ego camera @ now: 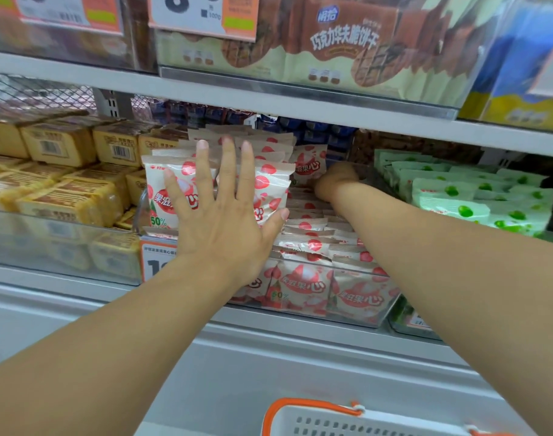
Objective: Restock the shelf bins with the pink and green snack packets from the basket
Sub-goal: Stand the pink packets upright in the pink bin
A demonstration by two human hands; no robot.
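I see the grey metal shelf [300,103] running across the whole view, and on it the clear plastic bin [357,313] that holds the pink-and-white snack packets [303,243], most of them lying flat in an overlapping pile with their long edges running left to right and their printed faces up. To its right sits a neighbouring bin of pale green snack packets [457,196], stacked the same way and untouched by either hand. To its left are yellow wrapped cake blocks [58,146]. At the left end of the pink bin a batch of packets stands upright, faces toward me, top seams pointing up. My left hand [221,215] lies flat against that upright batch, fingers straight and spread, fingertips [203,144] reaching to the top seams, thumb splayed out to the right; it presses rather than grips. My right hand [335,180] reaches deep into the back of the same bin, just beside an upright pink packet, but its fingers are hidden behind the wrist, so I cannot tell whether they hold anything. Below, at the bottom edge, is the rim of the white plastic basket with an orange handle [306,407].
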